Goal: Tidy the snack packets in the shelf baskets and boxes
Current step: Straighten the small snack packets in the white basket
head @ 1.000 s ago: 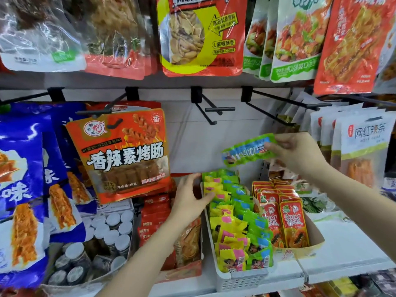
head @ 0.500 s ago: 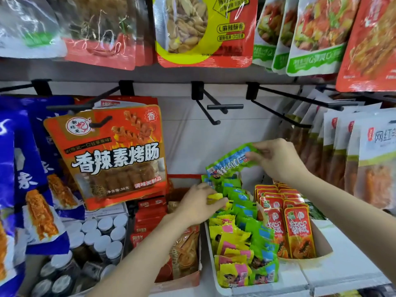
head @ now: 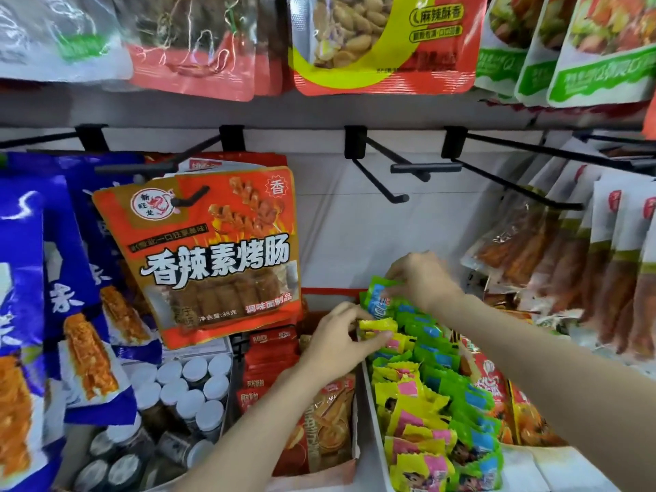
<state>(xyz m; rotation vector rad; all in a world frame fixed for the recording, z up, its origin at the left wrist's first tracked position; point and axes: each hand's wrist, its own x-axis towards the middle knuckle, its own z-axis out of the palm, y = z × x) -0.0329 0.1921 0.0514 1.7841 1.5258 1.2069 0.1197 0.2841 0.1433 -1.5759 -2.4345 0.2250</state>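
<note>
Lowered from mid-air, the right hand (head: 424, 278) now pinches the green-and-blue packet (head: 379, 300) in curled fingers at the far end of the white basket (head: 372, 403), where the left hand (head: 335, 344), fingers bent, parts the yellow packets (head: 379, 325); slot it upright into its green row.

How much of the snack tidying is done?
Mostly done: the yellow and green packets stand in rows in the white basket. Right hand tucks a green packet in at the back; left hand steadies yellow ones. Only that packet looks left.
</note>
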